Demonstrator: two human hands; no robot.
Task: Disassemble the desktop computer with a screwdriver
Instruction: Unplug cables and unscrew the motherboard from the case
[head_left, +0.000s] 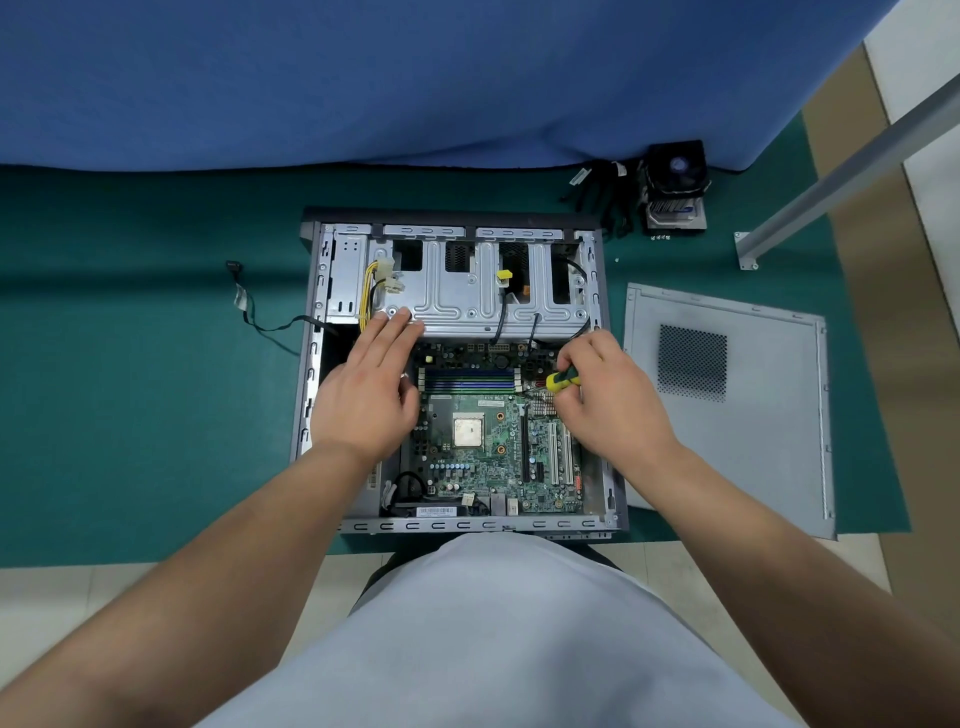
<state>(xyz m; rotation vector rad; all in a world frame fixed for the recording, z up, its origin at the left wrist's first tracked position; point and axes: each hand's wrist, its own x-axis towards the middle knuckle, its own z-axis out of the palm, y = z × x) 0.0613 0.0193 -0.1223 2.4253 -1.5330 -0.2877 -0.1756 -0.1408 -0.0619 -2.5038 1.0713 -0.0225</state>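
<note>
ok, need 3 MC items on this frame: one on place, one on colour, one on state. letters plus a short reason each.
1. Where does the side panel lie?
A. right of the case
B. on the case
C. left of the case

2. The screwdriver handle is:
A. red
B. yellow and green
C. blue

3. The left hand is:
A. gripping a cable
B. open, flat
C. lifting the fan

Key: 1 A, it lies on the green mat beside the case; 2 B, seen in the right hand; 3 B, fingers reach onto the drive cage.

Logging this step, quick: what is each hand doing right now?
Left hand: open, flat, fingers resting on the silver metal drive cage, holding nothing.
Right hand: closed around the yellow-and-green-handled screwdriver.
</note>
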